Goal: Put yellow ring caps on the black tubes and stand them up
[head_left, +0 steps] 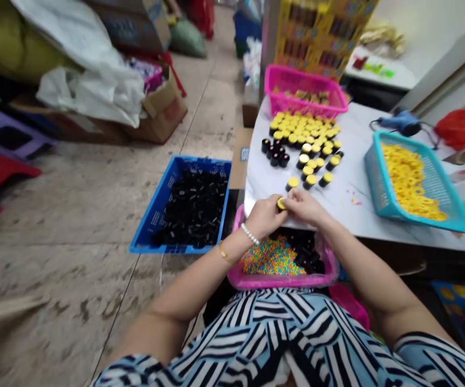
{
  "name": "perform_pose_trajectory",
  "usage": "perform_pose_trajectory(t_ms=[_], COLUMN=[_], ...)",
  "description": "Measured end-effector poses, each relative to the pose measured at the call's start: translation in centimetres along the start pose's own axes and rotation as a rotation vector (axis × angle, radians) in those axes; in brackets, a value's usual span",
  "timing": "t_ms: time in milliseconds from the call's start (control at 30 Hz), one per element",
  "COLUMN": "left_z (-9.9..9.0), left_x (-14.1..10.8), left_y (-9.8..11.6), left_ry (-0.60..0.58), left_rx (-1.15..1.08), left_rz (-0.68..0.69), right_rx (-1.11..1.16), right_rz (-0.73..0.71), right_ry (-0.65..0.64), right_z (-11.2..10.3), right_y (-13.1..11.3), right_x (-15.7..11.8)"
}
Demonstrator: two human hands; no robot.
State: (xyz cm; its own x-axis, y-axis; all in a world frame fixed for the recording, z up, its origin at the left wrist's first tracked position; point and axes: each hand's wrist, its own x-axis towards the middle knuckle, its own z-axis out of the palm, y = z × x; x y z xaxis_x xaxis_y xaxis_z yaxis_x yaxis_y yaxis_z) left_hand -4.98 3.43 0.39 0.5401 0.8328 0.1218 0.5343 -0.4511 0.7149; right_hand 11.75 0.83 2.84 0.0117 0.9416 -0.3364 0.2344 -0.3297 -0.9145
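Note:
Over the near edge of the white table, my left hand is closed around a small black container with a yellow lid. The fingers of my right hand are bunched against the lid from the other side. Below both hands sits a pink basin with small multicoloured beads on its left and loose black containers on its right. Just beyond the hands, several yellow-lidded black containers stand upright. A small group of black containers without yellow lids is left of them.
A teal basket of yellow pieces stands on the right of the table, a pink basket at the back. On the floor at left is a blue crate of black pieces. A blue tool lies behind the teal basket.

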Motion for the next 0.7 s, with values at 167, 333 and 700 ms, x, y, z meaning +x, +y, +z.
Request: perform_pose_trajectory(t_ms=[167, 333, 700], left_z=[-0.2, 0.1, 0.9], left_x=[1.4, 3.6, 7.0], left_y=[0.0, 0.6, 0.6], left_ry=[-0.010, -0.044, -0.047], left_rx=[0.014, 0.123, 0.176], left_rz=[-0.081, -0.125, -0.099], right_rx=[-0.048, -0.369, -1.017], right_rz=[-0.142, -0.220, -0.102], right_ry=[0.261, 0.784, 0.771], right_z=[-1.1, -7.3, -19.0], right_y=[3.0, 5.7, -0.3], right_x=[-2.0, -3.0, 5.9])
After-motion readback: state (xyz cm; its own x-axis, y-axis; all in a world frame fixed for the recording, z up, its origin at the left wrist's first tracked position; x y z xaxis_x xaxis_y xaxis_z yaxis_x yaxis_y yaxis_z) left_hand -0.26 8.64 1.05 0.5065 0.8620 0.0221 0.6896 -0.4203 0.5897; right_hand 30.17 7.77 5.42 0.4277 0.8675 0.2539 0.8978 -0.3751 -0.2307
